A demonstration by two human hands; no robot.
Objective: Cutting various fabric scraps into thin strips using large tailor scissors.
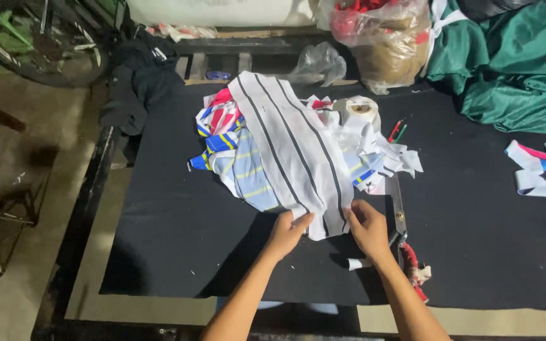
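Both hands pinching near end of white striped fabric strip (292, 148), left hand (287, 232) and right hand (368, 228) side by side, long axis running away up-left over scrap pile (235, 158)

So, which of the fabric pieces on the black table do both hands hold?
The long white fabric strip with dark stripes, on top of the pile. Left hand and right hand pinch its near end; the blue-and-yellow striped pieces lie underneath.

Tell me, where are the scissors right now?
The scissors lie on the black table cover, just right of the right hand, with the blades running up under the white fabric scraps.
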